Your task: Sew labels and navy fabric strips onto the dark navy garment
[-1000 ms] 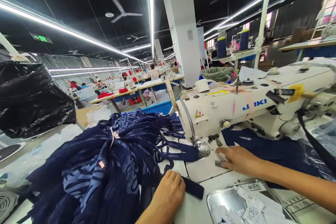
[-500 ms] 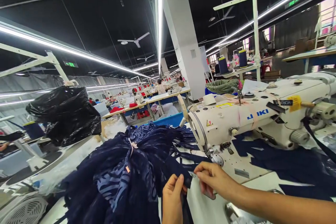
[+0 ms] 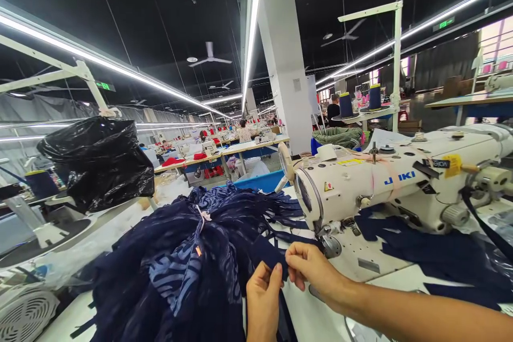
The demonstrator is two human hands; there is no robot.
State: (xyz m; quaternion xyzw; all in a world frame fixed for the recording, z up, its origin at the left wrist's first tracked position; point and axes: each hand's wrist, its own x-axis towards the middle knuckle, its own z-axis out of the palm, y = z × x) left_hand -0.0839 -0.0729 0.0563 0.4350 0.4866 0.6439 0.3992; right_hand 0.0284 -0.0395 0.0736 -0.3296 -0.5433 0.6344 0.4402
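Note:
A small piece of navy fabric is held up in front of me, left of the sewing machine's head. My left hand pinches its lower edge between thumb and fingers. At the fabric's right edge, my right hand is closed with the fingertips together on it; what lies right under those fingertips is hidden. A large heap of navy garments, some with a blue wavy print, is gathered by a pale tie just left of my hands. The white JUKI sewing machine stands to the right.
More navy cut pieces lie under and right of the machine arm. A black plastic bag covers something at the left. Thread cones stand behind the machine. Farther back are worktables, people and a white pillar.
My right hand has moved left, bringing its fingertips against the fabric beside my left hand. A small pale patch seen at its fingertips earlier is now out of sight. The view has shifted slightly.

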